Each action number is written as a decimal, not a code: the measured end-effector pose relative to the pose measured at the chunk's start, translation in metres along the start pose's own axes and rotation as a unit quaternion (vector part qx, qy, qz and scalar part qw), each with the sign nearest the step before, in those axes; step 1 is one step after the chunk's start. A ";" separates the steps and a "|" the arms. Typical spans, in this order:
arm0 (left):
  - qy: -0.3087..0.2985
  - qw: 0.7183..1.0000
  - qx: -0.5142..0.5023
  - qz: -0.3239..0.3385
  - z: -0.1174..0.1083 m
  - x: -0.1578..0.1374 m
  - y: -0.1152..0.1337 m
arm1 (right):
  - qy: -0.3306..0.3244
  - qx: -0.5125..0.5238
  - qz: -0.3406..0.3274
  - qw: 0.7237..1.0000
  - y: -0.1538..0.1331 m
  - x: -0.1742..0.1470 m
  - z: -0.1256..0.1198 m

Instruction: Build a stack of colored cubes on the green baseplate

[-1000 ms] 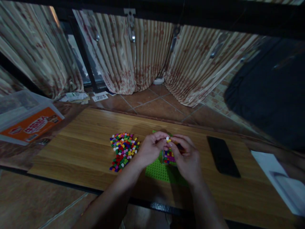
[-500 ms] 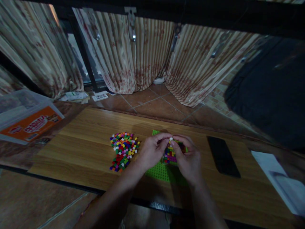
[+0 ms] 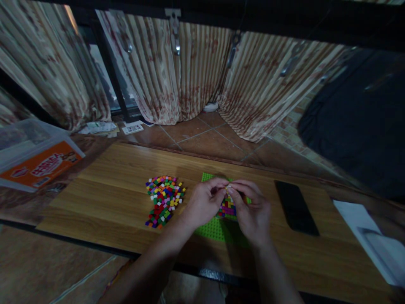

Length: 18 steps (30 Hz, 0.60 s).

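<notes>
Above a green studded baseplate, both hands meet with their fingertips close together. My left hand is closed in a pinch, its thumb and forefinger at a small pale toy brick that is mostly hidden. From the other side, my right hand pinches at the same spot with thumb and forefinger. Just below the fingertips, rows of coloured bricks, purple, red, yellow and others, are built up on the baseplate, partly covered by the hands.
Left of the baseplate, loose coloured bricks are spread on the wooden table. A black phone lies to the right, with white paper beyond it. A clear plastic tub with an orange label stands at the far left.
The white brick between the fingertips showed more clearly before and is now mostly covered. The fingers have closed in slightly, and my right hand has shifted a little to the right.
</notes>
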<state>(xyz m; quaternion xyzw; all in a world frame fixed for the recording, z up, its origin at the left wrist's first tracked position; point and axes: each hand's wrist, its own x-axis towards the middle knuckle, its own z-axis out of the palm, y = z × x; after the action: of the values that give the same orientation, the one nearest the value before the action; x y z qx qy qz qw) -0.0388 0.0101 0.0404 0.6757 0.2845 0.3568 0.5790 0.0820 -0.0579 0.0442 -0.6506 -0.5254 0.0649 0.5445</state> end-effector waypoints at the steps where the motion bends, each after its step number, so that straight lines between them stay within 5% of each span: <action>1: 0.004 1.000 -0.011 -0.007 0.001 0.000 0.000 | 0.001 -0.016 -0.014 1.000 0.000 -0.001 -0.001; 8: 0.027 0.996 -0.076 -0.037 0.005 0.000 -0.001 | 0.019 -0.064 -0.068 0.995 0.000 -0.002 -0.002; 18: 0.084 0.994 0.056 -0.045 -0.012 0.004 -0.012 | 0.016 -0.038 0.047 0.998 0.020 0.008 -0.023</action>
<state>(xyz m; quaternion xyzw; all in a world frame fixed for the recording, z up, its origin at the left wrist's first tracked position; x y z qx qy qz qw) -0.0457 0.0224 0.0303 0.6611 0.3823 0.3693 0.5295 0.1123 -0.0639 0.0416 -0.6959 -0.4873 0.0597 0.5241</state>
